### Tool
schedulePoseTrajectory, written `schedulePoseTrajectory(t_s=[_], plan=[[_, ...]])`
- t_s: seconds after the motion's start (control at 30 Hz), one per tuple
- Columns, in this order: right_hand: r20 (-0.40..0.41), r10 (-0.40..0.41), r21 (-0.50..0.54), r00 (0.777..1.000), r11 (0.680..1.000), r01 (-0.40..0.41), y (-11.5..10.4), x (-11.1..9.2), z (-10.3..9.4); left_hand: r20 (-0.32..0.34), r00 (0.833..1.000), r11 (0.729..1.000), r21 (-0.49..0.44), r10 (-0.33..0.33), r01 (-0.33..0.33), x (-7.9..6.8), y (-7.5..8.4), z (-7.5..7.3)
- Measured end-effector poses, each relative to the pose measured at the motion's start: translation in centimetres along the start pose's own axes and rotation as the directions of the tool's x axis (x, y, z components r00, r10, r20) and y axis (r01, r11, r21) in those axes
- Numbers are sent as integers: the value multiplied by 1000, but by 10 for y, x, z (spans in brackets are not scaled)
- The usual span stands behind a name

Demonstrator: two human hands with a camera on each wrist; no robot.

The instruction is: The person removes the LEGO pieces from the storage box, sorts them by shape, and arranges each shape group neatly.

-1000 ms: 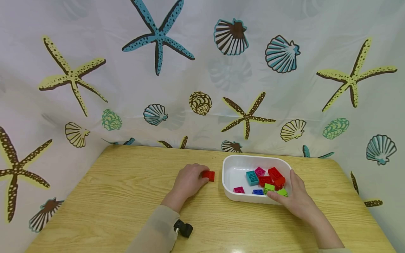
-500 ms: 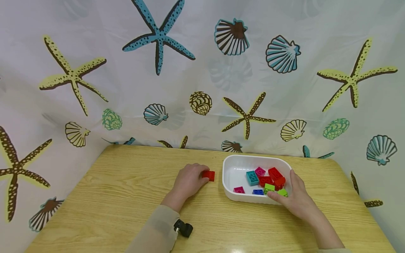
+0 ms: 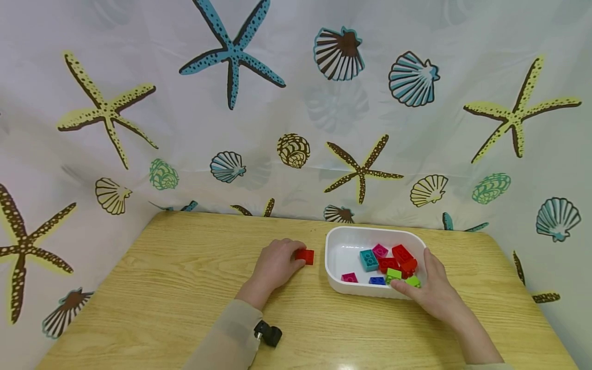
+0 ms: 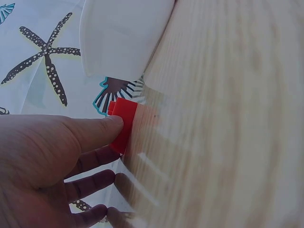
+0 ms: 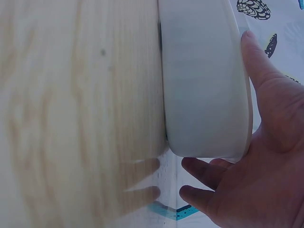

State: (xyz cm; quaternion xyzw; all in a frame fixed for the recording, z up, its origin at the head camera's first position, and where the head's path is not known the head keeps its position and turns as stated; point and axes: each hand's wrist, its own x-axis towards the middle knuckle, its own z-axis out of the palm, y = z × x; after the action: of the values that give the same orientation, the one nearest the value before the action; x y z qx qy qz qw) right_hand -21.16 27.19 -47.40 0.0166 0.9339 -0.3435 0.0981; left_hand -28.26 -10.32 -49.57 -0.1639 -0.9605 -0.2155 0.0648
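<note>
- Lower centre: left hand [image 3: 276, 263], thumb and fingers pinching a red brick [image 3: 307, 257].
- Lower right: right hand [image 3: 431, 292], thumb and fingers spread, gripping the white tray [image 3: 358, 290].

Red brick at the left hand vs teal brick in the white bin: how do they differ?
Colour: the red brick is red; the teal brick is blue-green.
Place: the red brick is on the table, outside the white bin; the teal brick lies inside it.
Contact: the left hand holds the red brick; neither hand touches the teal brick.
Shared: both are single-coloured, blocky toy bricks.
</note>
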Motion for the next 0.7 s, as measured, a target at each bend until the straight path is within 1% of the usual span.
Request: schedulePoseTrajectory(t_s=[0.2, 0.43, 0.57, 0.7], plan=[[-2, -2, 5, 1000, 1000, 2, 0, -1, 0, 16, 1000, 1000, 2, -13, 13, 0, 0, 0], [-4, -3, 13, 1000, 1000, 3, -2, -1, 0, 41, 999, 999, -41, -31, 33, 0, 0, -5], [-3, -6, 15, 1000, 1000, 6, -2, -1, 0, 21, 999, 996, -84, -30, 32, 0, 7, -13], [-2, -4, 17, 1000, 1000, 4, -1, -1, -1, -14, 1000, 993, -119, 13, -14, 3, 20, -21]])
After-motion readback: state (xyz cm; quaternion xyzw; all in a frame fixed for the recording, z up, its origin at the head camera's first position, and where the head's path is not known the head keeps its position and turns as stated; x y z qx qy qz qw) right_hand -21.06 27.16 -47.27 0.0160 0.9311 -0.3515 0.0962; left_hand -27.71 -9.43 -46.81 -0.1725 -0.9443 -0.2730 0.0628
